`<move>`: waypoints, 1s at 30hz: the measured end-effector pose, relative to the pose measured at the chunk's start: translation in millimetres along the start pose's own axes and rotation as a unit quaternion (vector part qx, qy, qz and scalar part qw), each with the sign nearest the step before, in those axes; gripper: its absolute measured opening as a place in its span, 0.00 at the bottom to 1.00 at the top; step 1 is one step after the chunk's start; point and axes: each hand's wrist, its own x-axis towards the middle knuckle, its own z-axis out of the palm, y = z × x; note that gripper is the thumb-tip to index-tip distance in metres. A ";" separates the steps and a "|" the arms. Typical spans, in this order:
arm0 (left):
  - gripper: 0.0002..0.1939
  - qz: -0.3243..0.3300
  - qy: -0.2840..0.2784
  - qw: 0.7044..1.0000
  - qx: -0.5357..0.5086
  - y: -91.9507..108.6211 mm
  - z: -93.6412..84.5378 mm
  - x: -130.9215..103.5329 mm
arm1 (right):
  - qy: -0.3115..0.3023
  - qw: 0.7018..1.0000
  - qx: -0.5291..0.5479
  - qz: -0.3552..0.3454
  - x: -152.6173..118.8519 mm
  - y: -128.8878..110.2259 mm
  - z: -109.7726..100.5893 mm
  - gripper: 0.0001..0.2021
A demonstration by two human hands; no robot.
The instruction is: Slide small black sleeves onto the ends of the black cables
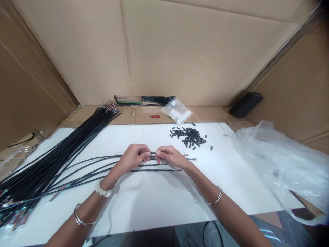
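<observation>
Several black cables (102,158) run across the white table top from the left and pass under my hands. My left hand (137,157) pinches one black cable near its end. Close beside it, my right hand (167,156) has thumb and fingers pressed together at the same cable's end; what they grip there is hidden. Thin coloured wires (192,159) stick out of cable ends just right of my right hand. A pile of short black sleeves (191,135) lies beyond my right hand.
A thick bundle of black cables (64,151) fills the left side. Red-handled snips (153,116), a clear bag (177,110) and a black roll (246,104) lie along the back. Clear plastic sheeting (290,164) covers the right. Cardboard walls (169,51) enclose the table.
</observation>
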 end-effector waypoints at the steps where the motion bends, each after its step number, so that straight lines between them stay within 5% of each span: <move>1: 0.11 0.001 0.003 1.000 0.007 -0.4 1.3 -0.1 | -0.006 1.000 0.021 0.010 1.2 1.7 -0.1 0.16; 7: 0.11 0.013 0.016 0.999 0.028 3.0 2.7 -0.8 | -0.016 0.998 0.047 0.029 1.4 -0.9 0.1 0.16; 11: 0.12 0.001 -0.006 0.999 -0.040 7.5 -4.6 -1.0 | 0.040 0.990 -0.121 -0.058 -3.6 -12.9 1.0 0.17; 15: 0.13 -0.013 -0.033 0.996 -0.087 8.4 -10.2 -1.1 | 0.103 0.912 -0.346 -0.193 -5.7 -17.5 0.6 0.12; 20: 0.14 -0.018 -0.041 0.994 -0.096 10.0 -9.3 -1.3 | 0.094 0.853 -0.452 -0.243 -5.2 -12.3 -0.9 0.13; 30: 0.10 0.013 0.005 1.000 -0.026 6.0 0.4 -2.2 | 0.078 0.847 -0.472 -0.231 -3.7 -4.6 -2.4 0.12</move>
